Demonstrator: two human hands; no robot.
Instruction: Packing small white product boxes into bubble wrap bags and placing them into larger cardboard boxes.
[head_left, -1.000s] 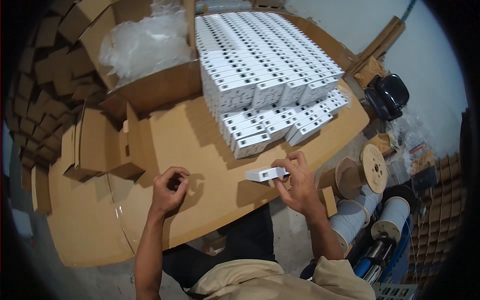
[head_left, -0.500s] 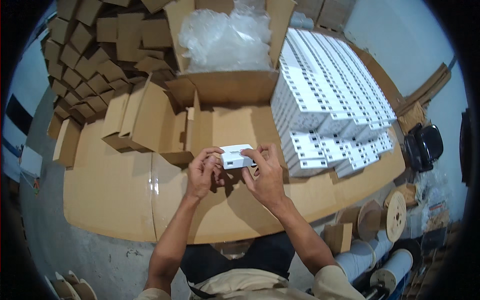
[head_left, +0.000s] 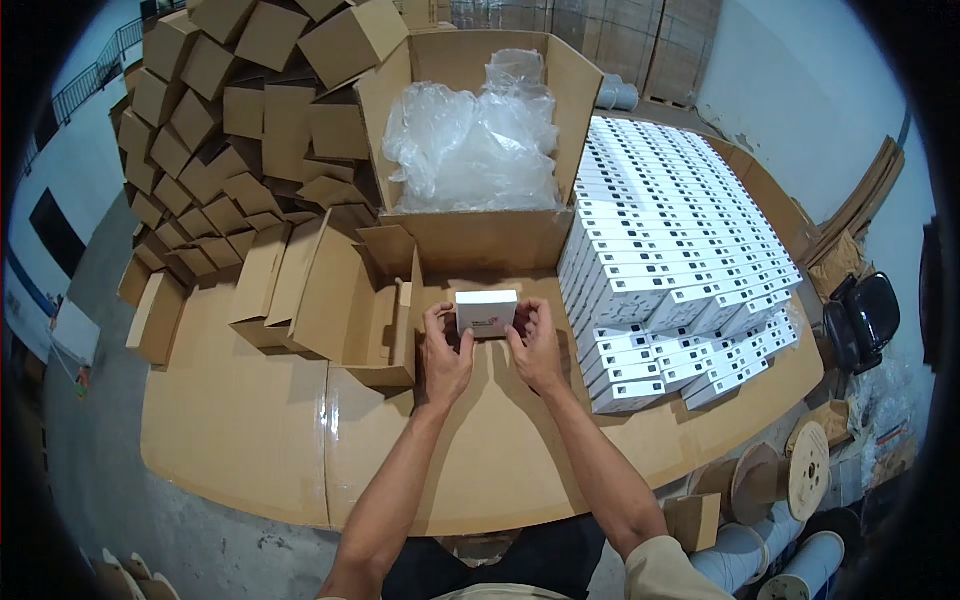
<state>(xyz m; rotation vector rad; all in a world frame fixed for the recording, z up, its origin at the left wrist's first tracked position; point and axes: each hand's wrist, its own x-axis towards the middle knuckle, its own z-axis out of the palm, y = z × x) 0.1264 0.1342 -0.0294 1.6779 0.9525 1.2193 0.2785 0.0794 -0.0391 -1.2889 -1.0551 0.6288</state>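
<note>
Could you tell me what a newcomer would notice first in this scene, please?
Probably the big block of stacked white boxes filling the table's right side, and the heap of folded brown cartons at far left. Centrally, the left hand and right hand hold one small white box before an open carton of clear plastic.

Small white box (head_left: 486, 312) now gripped by both hands – left hand (head_left: 443, 352) joined right hand (head_left: 537, 348).

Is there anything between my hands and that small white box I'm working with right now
Nothing visible does. The small white box is already held between both hands: the left hand grips its left end and the right hand its right end, above the cardboard-covered table, just in front of the large open carton.
</note>
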